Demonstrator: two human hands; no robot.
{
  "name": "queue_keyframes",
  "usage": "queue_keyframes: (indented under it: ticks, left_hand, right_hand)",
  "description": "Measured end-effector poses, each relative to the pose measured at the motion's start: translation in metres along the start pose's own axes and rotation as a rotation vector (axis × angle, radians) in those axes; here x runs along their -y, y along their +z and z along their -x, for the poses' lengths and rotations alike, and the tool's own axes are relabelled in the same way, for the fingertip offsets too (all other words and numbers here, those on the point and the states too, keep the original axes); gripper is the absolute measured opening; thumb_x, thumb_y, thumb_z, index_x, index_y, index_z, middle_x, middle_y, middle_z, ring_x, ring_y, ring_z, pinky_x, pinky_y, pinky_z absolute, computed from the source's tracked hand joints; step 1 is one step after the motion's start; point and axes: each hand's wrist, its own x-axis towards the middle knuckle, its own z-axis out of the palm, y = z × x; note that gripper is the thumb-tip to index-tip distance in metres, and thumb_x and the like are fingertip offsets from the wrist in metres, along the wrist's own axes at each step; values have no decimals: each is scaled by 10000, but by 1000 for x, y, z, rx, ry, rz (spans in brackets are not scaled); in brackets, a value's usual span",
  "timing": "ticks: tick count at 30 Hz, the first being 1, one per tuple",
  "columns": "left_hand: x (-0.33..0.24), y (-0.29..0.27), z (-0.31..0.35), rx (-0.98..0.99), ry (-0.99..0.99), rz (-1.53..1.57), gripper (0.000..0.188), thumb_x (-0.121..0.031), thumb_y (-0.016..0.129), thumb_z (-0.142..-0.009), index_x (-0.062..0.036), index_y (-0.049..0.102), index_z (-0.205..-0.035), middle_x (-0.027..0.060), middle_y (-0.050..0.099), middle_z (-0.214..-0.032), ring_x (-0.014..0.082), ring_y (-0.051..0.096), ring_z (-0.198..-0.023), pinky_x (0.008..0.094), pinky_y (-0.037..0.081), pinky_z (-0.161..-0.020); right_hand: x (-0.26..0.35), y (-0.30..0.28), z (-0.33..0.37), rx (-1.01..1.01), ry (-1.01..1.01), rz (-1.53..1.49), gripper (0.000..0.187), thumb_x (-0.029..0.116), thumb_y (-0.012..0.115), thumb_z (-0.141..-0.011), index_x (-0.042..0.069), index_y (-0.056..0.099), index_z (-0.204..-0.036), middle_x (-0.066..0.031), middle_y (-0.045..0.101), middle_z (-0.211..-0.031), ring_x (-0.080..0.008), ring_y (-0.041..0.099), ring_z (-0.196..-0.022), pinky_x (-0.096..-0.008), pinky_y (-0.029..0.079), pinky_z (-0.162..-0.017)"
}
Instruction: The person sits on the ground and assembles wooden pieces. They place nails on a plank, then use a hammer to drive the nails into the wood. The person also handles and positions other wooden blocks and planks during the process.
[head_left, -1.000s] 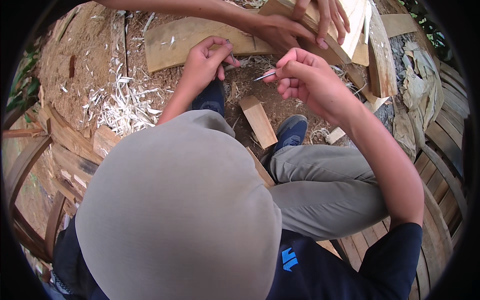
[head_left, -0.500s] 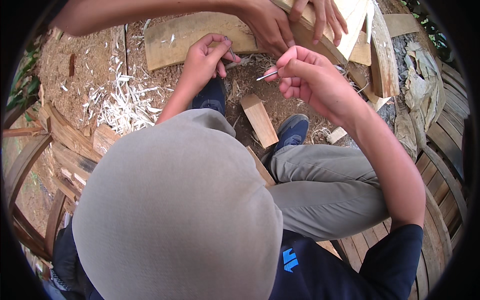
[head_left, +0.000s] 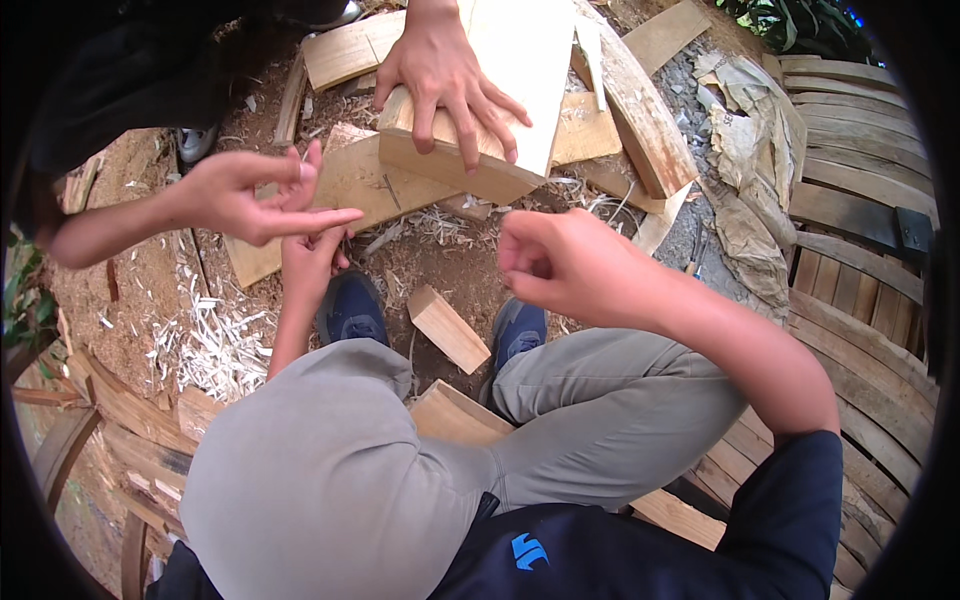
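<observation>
My right hand [head_left: 550,255] is held over the ground with its fingers curled in; whatever is inside them is hidden. My left hand [head_left: 308,258], also with bent fingers, is partly covered by a co-worker's hand [head_left: 265,195] that reaches in from the left with fingers stretched out. What my left hand holds does not show. Just beyond, a flat board [head_left: 350,205] lies on the ground, with a thin dark nail [head_left: 392,190] on its face. The co-worker's other hand [head_left: 445,85] rests on a thick pale wooden block [head_left: 455,170] lying across that board.
Between my shoes lies a short wood block [head_left: 448,328], with another wood piece [head_left: 455,412] nearer me. White shavings [head_left: 210,345] are heaped at the left. A long curved timber [head_left: 640,110] lies at the upper right, beside crumpled paper [head_left: 750,150] and a slatted wooden seat [head_left: 860,210].
The nails seen in both my hands no longer show. My right hand has moved down and left and curled. One co-worker hand has left the block and now reaches over my left hand.
</observation>
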Motion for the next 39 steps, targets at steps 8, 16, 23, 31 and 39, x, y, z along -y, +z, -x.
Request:
queue_keyframes:
  ticks: [8, 16, 23, 31, 39]
  left_hand:
    - [-17, 16, -10, -126, -168, -29, 326, -230, 751, -933, 27, 714, -1131, 37, 725, -875, 63, 575, -531, 201, 403, -437]
    - [-13, 20, -11, -62, -138, -54, 289, -228, 749, -935, 22, 738, -1080, 38, 737, -844, 46, 545, -534, 203, 427, -473]
    - [-12, 12, 0, 47, -149, 73, 301, -276, 684, -985, -9, 706, -1120, 33, 734, -871, 56, 561, -511, 189, 361, -429]
    - [1, 6, 1, 53, -132, 110, 297, -276, 692, -983, -2, 730, -1093, 44, 739, -869, 49, 572, -534, 188, 388, -433]
    - [-2, 11, -2, 75, -141, 130, 291, -271, 694, -984, -5, 733, -1095, 47, 731, -859, 57, 592, -556, 186, 420, -448]
  right_hand:
    - [-23, 22, 6, -103, -30, 3, 71, 34, 691, -862, 1, 650, -910, -107, 711, -752, -190, 715, -724, -323, 560, -695]
    - [-14, 45, -82, -81, -37, -129, 160, 78, 717, -783, -14, 738, -912, -144, 742, -819, -233, 730, -736, -351, 573, -716]
    - [-9, 100, -159, -354, -128, -484, 177, 91, 708, -886, -48, 731, -992, -89, 742, -845, -106, 684, -779, -269, 549, -711]
    - [-30, 123, -177, -287, -178, -688, 256, 20, 657, -931, -32, 508, -1133, -112, 692, -888, -137, 683, -820, -277, 545, -709]
    - [-39, 121, -180, -273, -207, -650, 252, 2, 605, -999, 26, 391, -1129, -110, 667, -980, -142, 676, -880, -263, 564, -756]
